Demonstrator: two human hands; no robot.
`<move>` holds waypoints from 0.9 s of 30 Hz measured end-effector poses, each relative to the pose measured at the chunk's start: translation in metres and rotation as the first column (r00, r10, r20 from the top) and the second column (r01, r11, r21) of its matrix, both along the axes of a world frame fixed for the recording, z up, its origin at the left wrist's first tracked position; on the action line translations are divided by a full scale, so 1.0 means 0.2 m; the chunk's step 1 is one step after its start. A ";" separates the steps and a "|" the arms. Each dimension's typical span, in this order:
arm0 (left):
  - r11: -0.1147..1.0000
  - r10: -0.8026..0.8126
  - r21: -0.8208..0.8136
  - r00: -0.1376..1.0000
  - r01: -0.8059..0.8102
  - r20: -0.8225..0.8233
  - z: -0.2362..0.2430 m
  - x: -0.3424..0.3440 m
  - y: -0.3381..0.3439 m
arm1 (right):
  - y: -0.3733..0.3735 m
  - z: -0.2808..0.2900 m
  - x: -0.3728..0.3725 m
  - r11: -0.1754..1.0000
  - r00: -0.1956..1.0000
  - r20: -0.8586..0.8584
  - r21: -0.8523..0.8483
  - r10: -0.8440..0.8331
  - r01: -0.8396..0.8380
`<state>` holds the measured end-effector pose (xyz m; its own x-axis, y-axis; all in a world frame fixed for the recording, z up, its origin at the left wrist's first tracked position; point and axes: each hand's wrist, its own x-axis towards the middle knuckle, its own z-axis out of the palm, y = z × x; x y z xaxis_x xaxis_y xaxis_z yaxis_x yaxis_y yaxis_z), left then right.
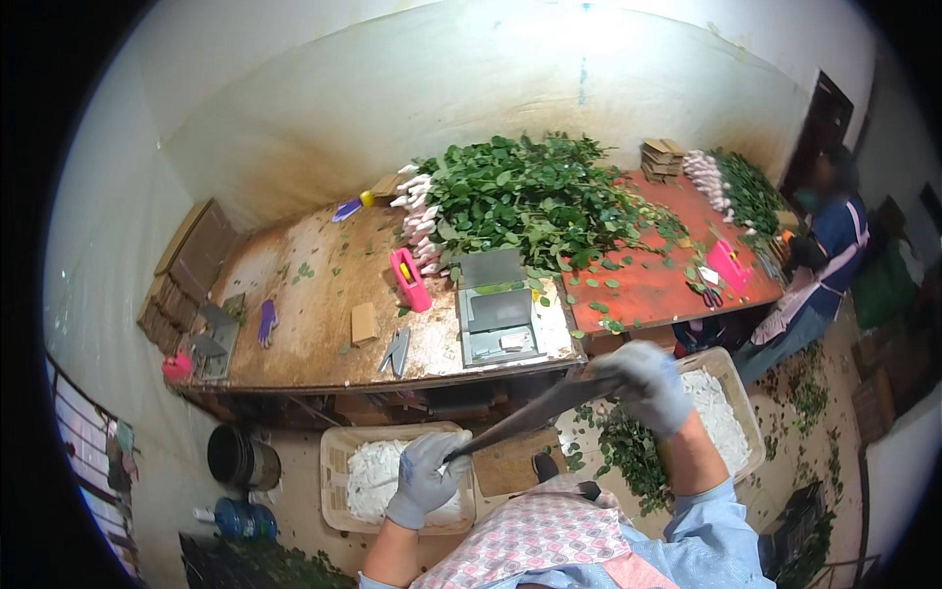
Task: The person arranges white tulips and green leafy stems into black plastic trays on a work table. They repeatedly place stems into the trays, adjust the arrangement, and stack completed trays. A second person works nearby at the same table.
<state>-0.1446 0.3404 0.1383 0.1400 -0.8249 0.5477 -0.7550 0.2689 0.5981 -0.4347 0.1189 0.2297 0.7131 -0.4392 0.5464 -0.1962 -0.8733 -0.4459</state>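
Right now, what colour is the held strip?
The strip is dark grey, clearest in the head view.

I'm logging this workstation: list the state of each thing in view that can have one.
Dark strip, held aloft
Left hand, gloved, closed on strip
Right hand, gloved, closed on strip
Left crate, holding white material
Right crate, likewise loaded
Leafy stems, heaped
Nearer purple glove, unworn
Scissors, lying down, blades unclear

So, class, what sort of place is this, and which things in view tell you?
Probably a workroom for bunching and packing cut flowers: a big heap of leafy stems with pale wrapped ends lies across the worktables, a pink tape dispenser sits near it, and cardboard is stacked at the left.
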 end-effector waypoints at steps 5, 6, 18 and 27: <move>0.970 -0.035 0.241 0.999 0.034 0.004 -0.05 0.07 -0.08 | -0.19 0.13 -0.24 0.892 0.650 0.634 0.153 -0.419 0.425; 0.945 -0.047 0.326 0.999 0.042 0.008 -0.09 0.08 -0.09 | -0.24 0.19 -0.27 0.861 0.655 0.629 0.046 -0.419 0.506; 0.945 0.100 0.300 0.758 0.130 -0.644 -0.40 0.04 -0.94 | -1.05 0.37 0.39 0.826 0.932 0.052 -0.447 -0.359 0.344; 0.870 0.239 0.431 0.562 0.238 -0.792 -0.06 0.17 -1.50 | -1.82 -0.06 1.09 0.980 0.810 -0.585 -0.185 -0.047 -0.077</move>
<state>-0.1098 0.0400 0.1254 0.3163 -0.9203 -0.2301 0.1137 -0.2040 0.9723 -0.2162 -0.2447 0.2179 0.9290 -0.3576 0.0954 -0.3514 -0.9331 -0.0761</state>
